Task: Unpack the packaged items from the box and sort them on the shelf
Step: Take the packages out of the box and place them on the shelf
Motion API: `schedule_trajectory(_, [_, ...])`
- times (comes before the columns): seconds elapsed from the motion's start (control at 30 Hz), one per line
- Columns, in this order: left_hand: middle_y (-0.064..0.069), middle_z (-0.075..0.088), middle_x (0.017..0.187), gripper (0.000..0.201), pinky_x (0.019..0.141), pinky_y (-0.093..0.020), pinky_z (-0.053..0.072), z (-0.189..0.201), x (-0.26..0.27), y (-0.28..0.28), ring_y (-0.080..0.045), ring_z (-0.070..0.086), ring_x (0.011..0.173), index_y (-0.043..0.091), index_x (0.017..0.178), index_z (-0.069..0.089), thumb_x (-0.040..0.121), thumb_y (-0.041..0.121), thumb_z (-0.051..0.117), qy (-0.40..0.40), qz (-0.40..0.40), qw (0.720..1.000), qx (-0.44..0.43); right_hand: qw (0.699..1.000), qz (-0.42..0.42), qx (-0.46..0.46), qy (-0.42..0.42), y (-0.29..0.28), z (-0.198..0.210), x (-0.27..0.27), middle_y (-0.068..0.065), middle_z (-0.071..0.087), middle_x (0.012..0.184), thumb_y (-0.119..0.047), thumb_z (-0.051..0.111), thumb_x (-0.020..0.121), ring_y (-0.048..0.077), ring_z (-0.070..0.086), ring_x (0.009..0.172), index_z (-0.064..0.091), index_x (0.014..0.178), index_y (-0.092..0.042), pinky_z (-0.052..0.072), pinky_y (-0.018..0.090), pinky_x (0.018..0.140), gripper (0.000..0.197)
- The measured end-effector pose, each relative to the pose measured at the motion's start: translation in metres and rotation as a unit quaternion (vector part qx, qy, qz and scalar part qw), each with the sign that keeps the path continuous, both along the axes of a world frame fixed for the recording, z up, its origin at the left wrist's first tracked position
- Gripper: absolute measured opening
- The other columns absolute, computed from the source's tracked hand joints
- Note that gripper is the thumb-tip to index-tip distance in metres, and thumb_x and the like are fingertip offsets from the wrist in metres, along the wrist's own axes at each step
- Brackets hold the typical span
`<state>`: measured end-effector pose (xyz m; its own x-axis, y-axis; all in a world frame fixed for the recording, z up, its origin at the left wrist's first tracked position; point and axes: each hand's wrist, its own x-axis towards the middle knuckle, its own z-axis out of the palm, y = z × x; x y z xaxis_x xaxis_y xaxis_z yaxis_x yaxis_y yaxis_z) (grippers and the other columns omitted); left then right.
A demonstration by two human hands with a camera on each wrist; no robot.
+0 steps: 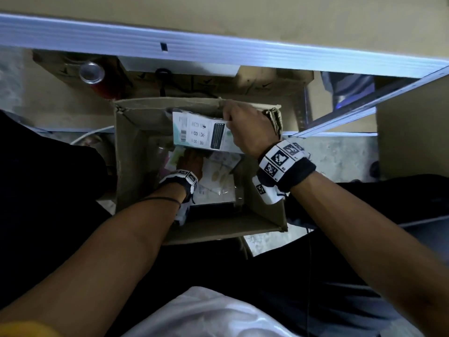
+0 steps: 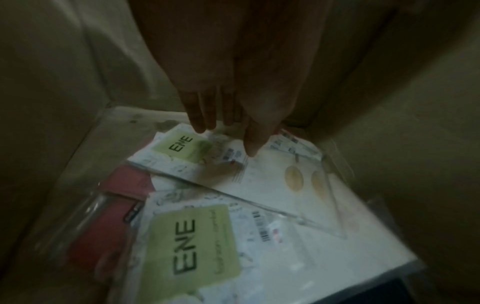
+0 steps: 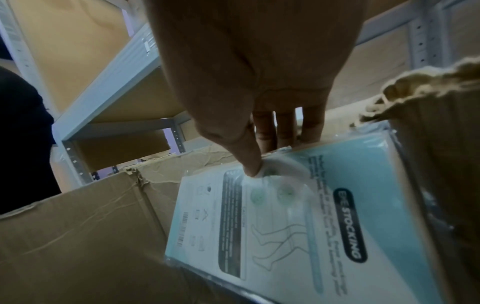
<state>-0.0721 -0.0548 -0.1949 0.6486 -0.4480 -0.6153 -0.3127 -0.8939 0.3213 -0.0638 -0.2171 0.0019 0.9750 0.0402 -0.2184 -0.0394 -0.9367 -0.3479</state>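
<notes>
The right hand [image 1: 245, 125] pinches a pale blue stocking pack [image 3: 298, 222], thumb on its face and fingers behind, holding it upright near the far wall of the cardboard box [image 1: 136, 152]. The left hand [image 2: 233, 98] reaches deep inside, its grip apart, straight fingertips touching a flat pack [image 2: 272, 185] (others lie beneath). The metal shelf [image 1: 218, 52] stands just beyond.

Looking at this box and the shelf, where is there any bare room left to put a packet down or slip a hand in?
Bare board lies on the shelf above the cardboard box. Inside, a dark gap shows along the near wall. The rest is crowded: the left hand reaches among flat packets, and the right hand pinches the stocking packet against the far corner.
</notes>
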Motion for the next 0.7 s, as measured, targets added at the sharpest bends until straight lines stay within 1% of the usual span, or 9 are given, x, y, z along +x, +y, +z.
schedule_trajectory(0.1, [-0.014,0.014,0.166,0.072,0.117,-0.049,0.029,-0.008,0.009,0.003,-0.036,0.021,0.15,0.02,0.159,0.016,0.098,0.011,0.052,0.004,-0.052,0.999,0.015,1.0,0.002,-0.01,0.001,-0.002,-0.008,-0.003,0.006,0.064,0.111,-0.007,0.057,0.089,0.03,0.06,0.104,0.054,0.108,-0.016,0.044,0.033,0.078,0.022])
schedule_trajectory(0.17, [-0.011,0.015,0.166,0.076,0.119,-0.049,0.027,-0.013,0.012,0.005,-0.035,0.021,0.15,0.024,0.159,0.016,0.096,0.016,0.057,0.019,-0.07,0.997,0.042,1.0,0.002,-0.016,0.01,-0.005,-0.011,-0.003,0.006,0.064,0.109,-0.009,0.057,0.09,0.03,0.06,0.101,0.053,0.104,-0.015,0.041,0.032,0.073,0.016])
schedule_trajectory(0.27, [-0.014,0.012,0.166,0.081,0.121,-0.049,0.022,-0.018,0.012,0.007,-0.035,0.016,0.152,0.016,0.16,0.013,0.096,0.023,0.062,0.02,-0.088,0.992,0.094,1.0,-0.005,-0.012,0.027,-0.006,-0.011,-0.001,0.007,0.065,0.107,-0.009,0.055,0.091,0.031,0.06,0.099,0.053,0.103,-0.014,0.046,0.036,0.073,0.014])
schedule_trajectory(0.33, [-0.018,0.014,0.165,0.086,0.122,-0.049,0.02,-0.021,0.012,0.011,-0.036,0.016,0.152,0.009,0.159,0.013,0.093,0.023,0.066,-0.001,-0.087,0.99,0.108,0.999,-0.001,-0.007,0.038,-0.003,-0.009,0.003,0.008,0.065,0.107,-0.01,0.055,0.091,0.032,0.06,0.099,0.053,0.105,-0.014,0.048,0.038,0.075,0.015])
schedule_trajectory(0.4, [-0.021,0.012,0.165,0.087,0.123,-0.051,0.016,-0.023,0.01,0.017,-0.038,0.014,0.152,0.007,0.159,0.01,0.094,0.023,0.065,0.004,-0.083,0.989,0.118,0.999,0.004,-0.011,0.039,0.0,-0.009,0.006,0.009,0.066,0.106,-0.01,0.055,0.091,0.032,0.061,0.099,0.054,0.109,-0.014,0.049,0.038,0.077,0.018])
schedule_trajectory(0.53, [-0.023,0.022,0.16,0.095,0.12,-0.053,0.022,-0.021,0.0,0.027,-0.041,0.02,0.149,0.003,0.158,0.01,0.09,0.03,0.071,-0.008,-0.075,0.987,0.141,0.999,0.009,-0.015,0.037,0.007,-0.01,0.009,0.008,0.066,0.105,-0.01,0.056,0.093,0.029,0.062,0.096,0.054,0.113,-0.013,0.045,0.036,0.073,0.021])
schedule_trajectory(0.6, [-0.021,0.028,0.158,0.092,0.119,-0.051,0.025,-0.018,-0.001,0.027,-0.04,0.024,0.147,0.005,0.157,0.017,0.088,0.031,0.073,-0.005,-0.041,0.992,0.121,0.999,0.012,-0.019,0.035,0.009,-0.01,0.009,0.008,0.066,0.104,-0.01,0.055,0.093,0.029,0.062,0.096,0.053,0.112,-0.013,0.044,0.035,0.072,0.019])
schedule_trajectory(0.67, [-0.018,0.041,0.152,0.073,0.115,-0.048,0.034,-0.015,0.002,0.024,-0.038,0.036,0.141,0.008,0.149,0.039,0.088,0.032,0.072,0.024,0.002,0.997,0.07,0.999,0.015,-0.022,0.033,0.011,-0.011,0.007,0.009,0.066,0.106,-0.009,0.054,0.092,0.03,0.061,0.099,0.053,0.11,-0.013,0.043,0.035,0.073,0.018])
schedule_trajectory(0.7, [-0.017,0.051,0.145,0.06,0.11,-0.044,0.04,-0.012,0.004,0.022,-0.036,0.046,0.135,0.01,0.14,0.051,0.088,0.031,0.072,0.045,0.015,0.998,0.042,0.999,0.015,-0.021,0.032,0.012,-0.011,0.006,0.009,0.066,0.107,-0.009,0.054,0.092,0.03,0.061,0.1,0.053,0.11,-0.012,0.042,0.034,0.073,0.018])
